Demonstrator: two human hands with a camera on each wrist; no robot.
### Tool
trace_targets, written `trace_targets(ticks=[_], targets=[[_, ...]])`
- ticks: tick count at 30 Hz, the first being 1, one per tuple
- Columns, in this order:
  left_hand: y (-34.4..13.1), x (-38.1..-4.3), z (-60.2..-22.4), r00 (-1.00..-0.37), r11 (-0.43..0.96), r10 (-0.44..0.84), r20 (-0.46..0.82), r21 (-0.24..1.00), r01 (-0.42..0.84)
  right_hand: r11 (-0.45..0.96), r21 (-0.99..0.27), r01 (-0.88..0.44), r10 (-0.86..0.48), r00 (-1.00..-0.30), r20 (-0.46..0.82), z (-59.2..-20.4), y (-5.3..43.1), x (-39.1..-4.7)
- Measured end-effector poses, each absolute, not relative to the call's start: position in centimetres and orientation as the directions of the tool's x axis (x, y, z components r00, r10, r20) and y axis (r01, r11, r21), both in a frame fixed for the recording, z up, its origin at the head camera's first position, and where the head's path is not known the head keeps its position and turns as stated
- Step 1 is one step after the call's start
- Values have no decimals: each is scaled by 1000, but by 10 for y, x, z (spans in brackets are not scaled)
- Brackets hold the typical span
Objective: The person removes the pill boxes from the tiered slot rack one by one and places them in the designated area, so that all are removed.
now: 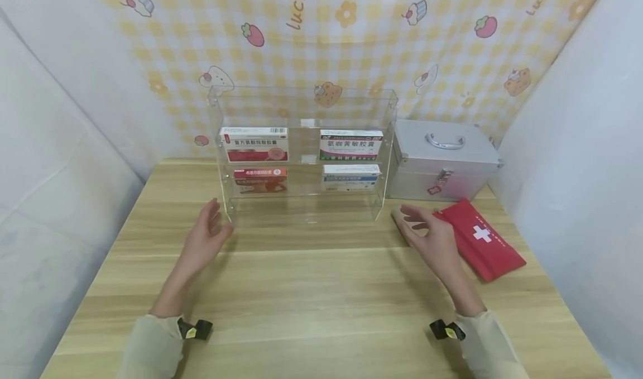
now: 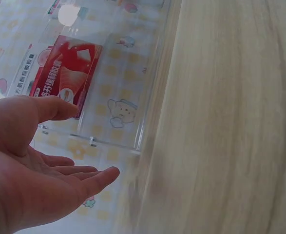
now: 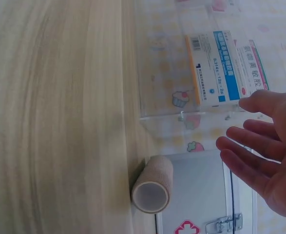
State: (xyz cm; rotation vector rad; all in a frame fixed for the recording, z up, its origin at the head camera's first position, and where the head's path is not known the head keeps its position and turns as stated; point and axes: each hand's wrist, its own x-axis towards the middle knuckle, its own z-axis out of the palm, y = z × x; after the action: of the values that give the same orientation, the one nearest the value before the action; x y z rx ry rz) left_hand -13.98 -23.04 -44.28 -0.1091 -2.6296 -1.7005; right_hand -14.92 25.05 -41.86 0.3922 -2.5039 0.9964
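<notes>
In the head view, we see the clear, rectangular acrylic rack (image 1: 305,167) ahead of and between the left hand (image 1: 203,234) and right hand (image 1: 433,239), its long axis running left to right, the left nearer. In the left-wrist view, we find that hand loosely spread, empty; in the right-wrist view, likewise.

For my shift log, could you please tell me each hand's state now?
Left hand: open, holding nothing.
Right hand: open, holding nothing.

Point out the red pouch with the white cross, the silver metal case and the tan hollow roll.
Red pouch (image 1: 485,249): head view, cross-marked face.
Silver metal case (image 1: 446,154): head view, lid top.
Tan hollow roll (image 3: 159,170): right wrist view, outer wall.
</notes>
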Motion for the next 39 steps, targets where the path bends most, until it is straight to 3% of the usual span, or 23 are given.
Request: trace_targets(ticks=[8, 18, 29, 39], targets=[[-225, -152, -451, -997, 283, 66, 42, 957, 59, 700, -580, -417, -121, -869, 479, -411, 242, -161], [-219, -159, -457, -995, 221, 69, 76, 971, 89, 670, -573, -471, -154, -844, 513, -394, 236, -181], [-211, -163, -465, -997, 259, 17, 75, 963, 77, 659, -537, -526, -179, -804, 567, -375, 228, -203], [-209, -161, -461, -999, 274, 26, 27, 961, 33, 685, -516, -513, -198, -814, 547, -372, 225, -216]])
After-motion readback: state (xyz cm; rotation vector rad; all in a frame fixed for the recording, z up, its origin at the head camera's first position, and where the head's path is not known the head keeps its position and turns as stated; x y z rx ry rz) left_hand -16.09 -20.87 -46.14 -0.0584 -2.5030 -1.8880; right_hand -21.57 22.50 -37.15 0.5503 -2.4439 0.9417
